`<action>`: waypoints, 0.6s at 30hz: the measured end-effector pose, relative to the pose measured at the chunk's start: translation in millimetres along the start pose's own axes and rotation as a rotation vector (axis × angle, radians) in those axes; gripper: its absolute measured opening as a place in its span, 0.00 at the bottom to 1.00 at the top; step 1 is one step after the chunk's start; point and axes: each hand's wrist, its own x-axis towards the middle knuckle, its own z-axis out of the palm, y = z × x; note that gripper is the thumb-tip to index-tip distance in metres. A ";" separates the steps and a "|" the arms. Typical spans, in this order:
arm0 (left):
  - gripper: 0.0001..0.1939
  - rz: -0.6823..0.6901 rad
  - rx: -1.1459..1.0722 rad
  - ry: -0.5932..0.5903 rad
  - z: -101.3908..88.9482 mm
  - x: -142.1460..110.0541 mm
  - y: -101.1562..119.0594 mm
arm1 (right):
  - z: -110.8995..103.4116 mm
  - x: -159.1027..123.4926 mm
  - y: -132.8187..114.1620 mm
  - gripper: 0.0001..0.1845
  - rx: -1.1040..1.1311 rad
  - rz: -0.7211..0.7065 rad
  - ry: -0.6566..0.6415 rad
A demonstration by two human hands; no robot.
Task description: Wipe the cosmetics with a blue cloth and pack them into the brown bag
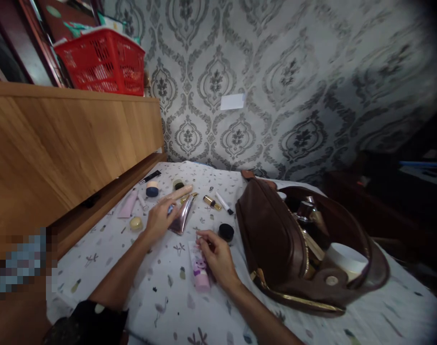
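The left hand (161,218) lay half open over a shiny mauve tube (183,218), with the first finger stretched out flat and the other fingers resting on the top of the tube; it was touching it but did not seem to hold it closed. The right hand (216,258) was loosely curled around the upper end of a small pink tube (199,269), which lay on the sheet in the near middle, with its cap pointing to the near side. I could not tell if the fingers really pinched it or only rested on it.

Both tubes looked light and soft, so they would probably bend when squeezed; the glossy mauve one could slip, and I think it is safer to take it by the sides near the stiff cap.

Around them lay small cosmetics: a gold lipstick (212,202), a black jar (226,232), a blue-capped jar (152,190) and a pale pink tube (128,205) at the left. On the right, just beside the hands, a brown bag (275,239) stood open with bottles inside.

The surface was a bed (161,297) with a white printed sheet, soft and a little uneven. Behind it was grey patterned wallpaper, at the left a wooden headboard (60,143) with a red basket (103,60) on top. The room was dim.
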 end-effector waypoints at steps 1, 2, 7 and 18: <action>0.13 -0.053 0.074 0.007 -5.4 9.0 -7.4 | -1.6 -0.6 2.4 0.14 0.035 0.012 0.005; 0.13 -0.120 0.170 -0.014 -11.4 19.3 -15.5 | -3.1 -1.3 4.0 0.14 0.061 0.023 0.007; 0.16 -0.330 0.341 -0.028 -35.4 75.2 -63.4 | -6.9 -2.6 3.9 0.14 0.122 0.084 0.021; 0.16 -0.507 0.528 -0.283 -21.3 136.0 -142.3 | -8.0 -2.6 2.3 0.15 0.132 0.172 0.013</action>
